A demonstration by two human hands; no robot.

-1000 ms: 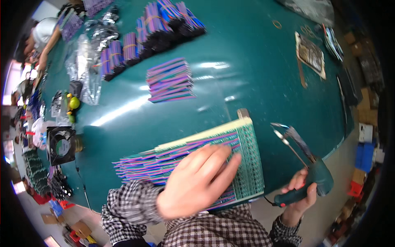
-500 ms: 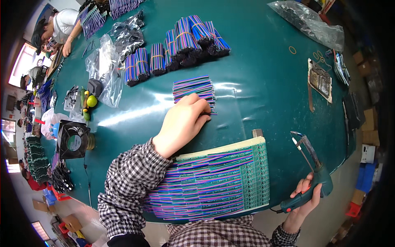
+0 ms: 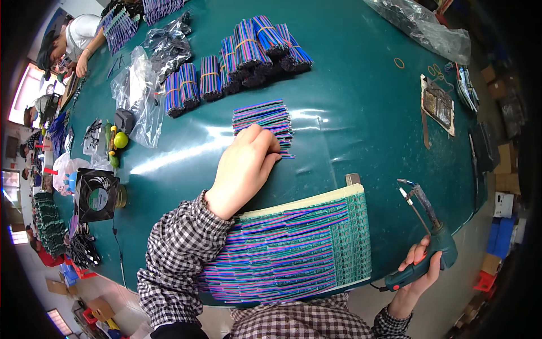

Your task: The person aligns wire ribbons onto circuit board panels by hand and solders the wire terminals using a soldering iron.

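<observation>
A small loose pile of short multicoloured wires (image 3: 262, 113) lies mid-table. On its near edge rests my left hand (image 3: 243, 164), fingers curled and thumb pressed in, pinching a wire whose end pokes out beside the fingertips. My right hand (image 3: 418, 271) grips a green soldering gun (image 3: 446, 248) with a red button; its metal tip and feed tube point up and away to the left. Between my arms, near the table's front edge, lies a board panel (image 3: 351, 243) of green circuit boards. Rows of coloured wires cover most of it, and its right part shows bare.
Bundles of banded wires (image 3: 248, 48) stand beyond the pile. At left are a small black fan (image 3: 97, 195), plastic bags (image 3: 138, 101) and a yellow-green ball (image 3: 121, 140). A dark solder-stained tray (image 3: 437, 107) lies at right. Another person (image 3: 82, 34) works at the far left.
My left hand has drawn slightly left and toward me at the pile's near edge. The view has shifted slightly; my right hand and the soldering gun hold their place.
</observation>
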